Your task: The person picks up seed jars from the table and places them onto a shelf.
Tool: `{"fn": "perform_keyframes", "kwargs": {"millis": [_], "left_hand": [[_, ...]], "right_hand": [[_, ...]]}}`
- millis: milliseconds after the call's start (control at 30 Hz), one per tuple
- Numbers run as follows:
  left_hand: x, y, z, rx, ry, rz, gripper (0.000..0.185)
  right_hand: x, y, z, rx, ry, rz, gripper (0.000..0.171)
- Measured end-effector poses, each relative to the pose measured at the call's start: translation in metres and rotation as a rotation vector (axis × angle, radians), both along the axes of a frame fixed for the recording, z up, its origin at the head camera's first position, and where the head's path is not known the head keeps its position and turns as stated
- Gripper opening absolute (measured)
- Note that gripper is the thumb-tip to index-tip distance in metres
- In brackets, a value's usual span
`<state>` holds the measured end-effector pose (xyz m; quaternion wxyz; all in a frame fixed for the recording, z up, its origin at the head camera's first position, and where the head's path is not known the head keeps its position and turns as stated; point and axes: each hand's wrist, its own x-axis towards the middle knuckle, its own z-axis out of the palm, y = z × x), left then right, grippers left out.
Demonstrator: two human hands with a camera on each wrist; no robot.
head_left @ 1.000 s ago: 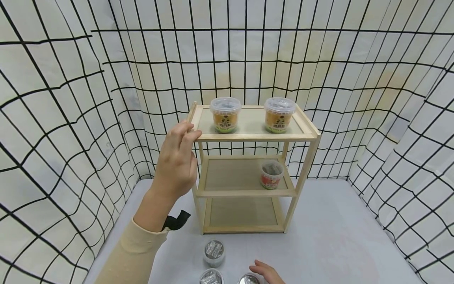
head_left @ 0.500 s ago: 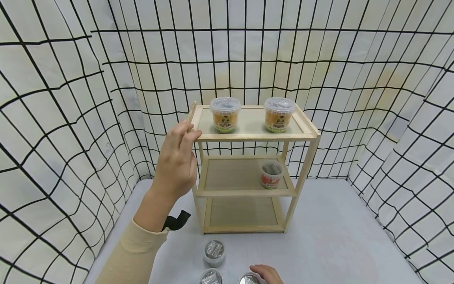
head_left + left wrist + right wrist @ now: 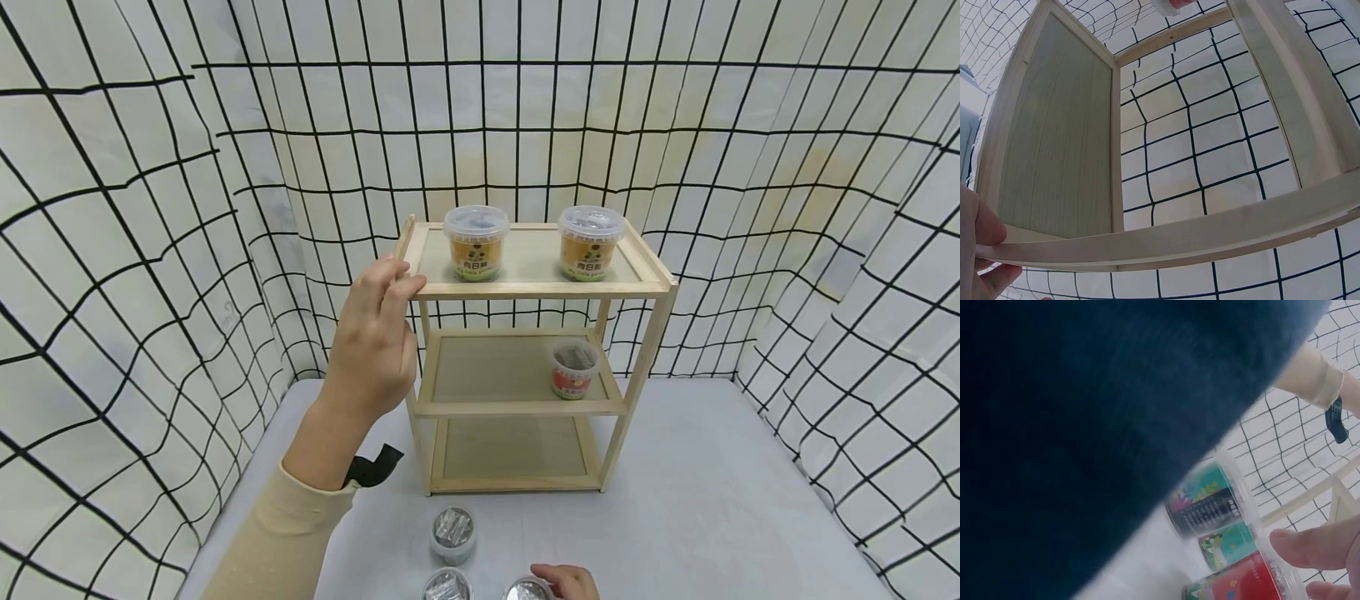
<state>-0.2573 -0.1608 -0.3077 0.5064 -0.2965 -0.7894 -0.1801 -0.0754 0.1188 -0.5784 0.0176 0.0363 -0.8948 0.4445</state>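
Observation:
My left hand (image 3: 371, 358) grips the top left front corner of a three-tier wooden shelf (image 3: 540, 290). The left wrist view shows thumb and finger pinching its frame (image 3: 1179, 240). At the bottom edge of the head view, my right hand (image 3: 570, 581) is beside a clear-lidded cup (image 3: 527, 591), its fingers bent slightly down. In the right wrist view, the thumb (image 3: 1310, 547) lies over the lid edge of a red-labelled cup (image 3: 1250, 581); no grip around it is visible. Two more lidded cups, a nearer one (image 3: 447, 586) and a farther one (image 3: 453, 533), stand to the left.
Two yellow-labelled cups, left (image 3: 477, 246) and right (image 3: 590, 246), stand on the top tier. One red-labelled cup (image 3: 574, 369) is on the middle tier's right side. Black-gridded white walls (image 3: 517, 100) surround the white table (image 3: 697, 483). Dark cloth (image 3: 1085, 412) blocks much of the right wrist view.
My right hand has lowered toward the nearest cup and its fingers have bent more. The left hand and the shelf have stayed still.

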Motion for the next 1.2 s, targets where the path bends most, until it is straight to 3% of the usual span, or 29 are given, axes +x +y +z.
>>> {"fn": "perform_keyframes", "kwargs": {"millis": [367, 633, 767, 933, 1067, 1167, 1200], "left_hand": [[0.000, 0.000, 0.000, 0.003, -0.002, -0.001, 0.048], [0.000, 0.000, 0.000, 0.007, 0.003, -0.002, 0.048], [0.000, 0.001, 0.000, 0.009, 0.007, -0.008, 0.048], [-0.001, 0.001, 0.000, 0.009, 0.007, -0.013, 0.048], [0.000, 0.001, 0.000, 0.010, 0.005, -0.015, 0.048], [0.000, 0.001, 0.000, 0.011, 0.002, -0.013, 0.048], [0.000, 0.001, 0.000, 0.012, 0.001, -0.013, 0.048]], "right_hand": [[0.007, -0.002, 0.001, -0.009, 0.244, 0.042, 0.056], [0.002, 0.002, 0.006, -0.028, 0.262, 0.072, 0.053], [-0.005, 0.008, 0.009, -0.105, 0.251, 0.112, 0.048], [-0.020, 0.022, -0.004, -0.157, 0.324, 0.190, 0.056], [-0.026, 0.028, 0.005, -0.239, 0.100, 0.224, 0.061], [-0.024, 0.027, 0.031, -0.303, -0.122, 0.168, 0.071], [-0.024, 0.026, 0.038, -0.309, -0.148, 0.162, 0.075]]}}
